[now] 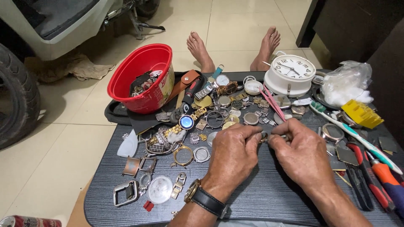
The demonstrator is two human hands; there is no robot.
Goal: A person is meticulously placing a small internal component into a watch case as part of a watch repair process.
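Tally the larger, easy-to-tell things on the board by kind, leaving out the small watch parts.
Red plastic bucket: 1
White alarm clock: 1
Toothbrush: 1
Clear plastic bag: 1
Yellow plastic piece: 1
Total: 5
The left hand and right hand pinch a small metal part between them.

Both forearms are bare, no sleeves in sight. The left hand [232,152] wears a wristwatch [202,197] at seven o'clock of it: gold-toned case, black leather strap. The right hand [304,154] carries no ring, no band. Up at twelve o'clock, two bare feet [234,47], no shoes.
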